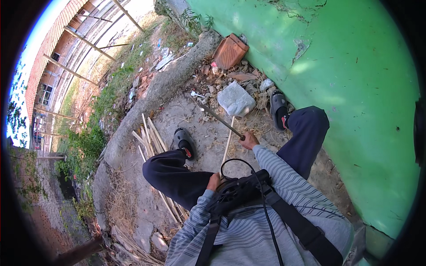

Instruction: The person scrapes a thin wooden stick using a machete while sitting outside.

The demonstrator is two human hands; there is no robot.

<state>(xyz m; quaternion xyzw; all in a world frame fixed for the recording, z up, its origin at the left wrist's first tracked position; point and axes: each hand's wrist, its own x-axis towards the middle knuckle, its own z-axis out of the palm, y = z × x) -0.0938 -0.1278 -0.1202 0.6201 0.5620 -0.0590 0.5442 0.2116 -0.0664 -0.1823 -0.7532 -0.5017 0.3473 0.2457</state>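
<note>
In my right hand (250,141), closed round its handle, is a machete (218,118) with a long, narrow, dark blade pointing away and to the left. Close to my body, my left hand (214,181) grips a thin pale wooden strip (228,144) that slants up and away, its far end near a white stone block. The blade crosses the strip's upper part in this view; whether they touch I cannot tell. By my left leg lies a bundle of similar strips (153,137), partly hidden under that leg.
Beyond my feet, the white stone block (236,98) sits among rubble, near an orange clay tile (230,51). A green wall (346,97) rises on the right. A low concrete kerb (155,93) curves along the left, with weeds and litter past it. Wood shavings (122,199) lie at left.
</note>
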